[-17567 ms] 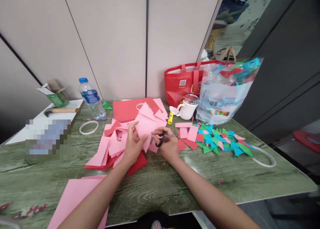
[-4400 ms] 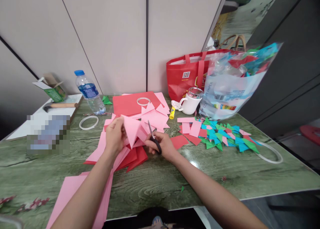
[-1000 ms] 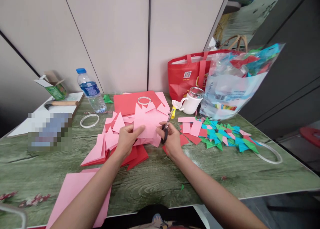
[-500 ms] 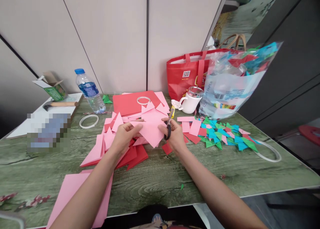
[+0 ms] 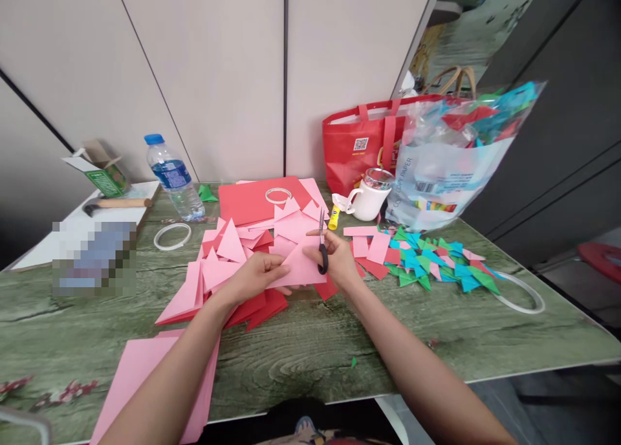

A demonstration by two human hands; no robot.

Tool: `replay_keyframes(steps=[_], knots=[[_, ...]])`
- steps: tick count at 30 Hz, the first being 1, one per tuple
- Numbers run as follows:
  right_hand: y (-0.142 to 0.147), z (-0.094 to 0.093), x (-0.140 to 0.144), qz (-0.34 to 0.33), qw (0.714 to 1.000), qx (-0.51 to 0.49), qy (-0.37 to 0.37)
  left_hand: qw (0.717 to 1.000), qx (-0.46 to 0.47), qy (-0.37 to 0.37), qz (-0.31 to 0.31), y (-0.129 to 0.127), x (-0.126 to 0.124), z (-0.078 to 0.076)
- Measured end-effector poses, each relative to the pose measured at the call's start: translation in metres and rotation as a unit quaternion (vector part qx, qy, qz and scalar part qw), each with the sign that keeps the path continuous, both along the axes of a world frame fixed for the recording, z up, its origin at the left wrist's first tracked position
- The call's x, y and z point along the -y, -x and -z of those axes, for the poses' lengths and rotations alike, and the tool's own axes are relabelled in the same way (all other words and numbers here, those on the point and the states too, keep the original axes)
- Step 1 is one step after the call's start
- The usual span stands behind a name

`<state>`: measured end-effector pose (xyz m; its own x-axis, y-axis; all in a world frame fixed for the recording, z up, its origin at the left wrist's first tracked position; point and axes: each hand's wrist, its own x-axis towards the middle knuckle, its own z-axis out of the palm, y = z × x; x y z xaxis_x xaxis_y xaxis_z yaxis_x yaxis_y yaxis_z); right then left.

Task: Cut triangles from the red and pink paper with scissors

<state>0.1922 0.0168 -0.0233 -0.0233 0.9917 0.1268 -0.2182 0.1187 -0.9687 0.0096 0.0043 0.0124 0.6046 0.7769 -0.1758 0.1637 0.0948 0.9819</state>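
Between my two hands is a folded piece of pink paper [image 5: 305,270], tilted above the heap. My left hand [image 5: 259,273] pinches its left corner. My right hand [image 5: 334,254] grips its upper right part and also carries a pair of scissors [image 5: 323,254], the blades pointing up and away and the black handles against the fingers. Under and behind the hands lies a heap of folded pink paper [image 5: 231,243] and red paper [image 5: 264,309] pieces. A stack of pink sheets [image 5: 138,374] lies partly beneath my left forearm.
A water bottle [image 5: 172,180] and white ring [image 5: 173,237] stand left of the heap. A hammer [image 5: 119,203] lies on a white board. Behind right are a glue stick [image 5: 334,217], white mug [image 5: 371,196], red bag [image 5: 359,151] and plastic bag [image 5: 441,167]. Colored paper scraps [image 5: 427,257] spread rightward.
The pink paper has turned and now shows a lower, slanted folded shape. My left hand has moved slightly right and down. The scissors have swung more upright in my right hand.
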Motion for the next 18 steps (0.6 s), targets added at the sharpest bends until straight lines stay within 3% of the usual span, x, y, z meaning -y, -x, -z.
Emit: replay_keyframes(steps=[6, 10, 14, 18], knots=[[0.0020, 0.0003, 0.0002, -0.029, 0.998, -0.014, 0.048, 0.998, 0.026, -0.028, -0.049, -0.0045, -0.0005, 0.0076], [0.0039, -0.0017, 0.0016, -0.002, 0.998, -0.030, 0.050, 0.993, 0.063, -0.088, -0.049, -0.0028, -0.0024, 0.0088], [0.0036, -0.0037, 0.0008, 0.038, 0.998, -0.039, 0.045, 0.985, -0.007, -0.168, -0.048, -0.0009, -0.0029, 0.0073], [0.0015, -0.0032, -0.0021, 0.102, 0.993, -0.040, 0.031, 0.975, -0.056, -0.189, -0.105, 0.0036, -0.0047, 0.0060]])
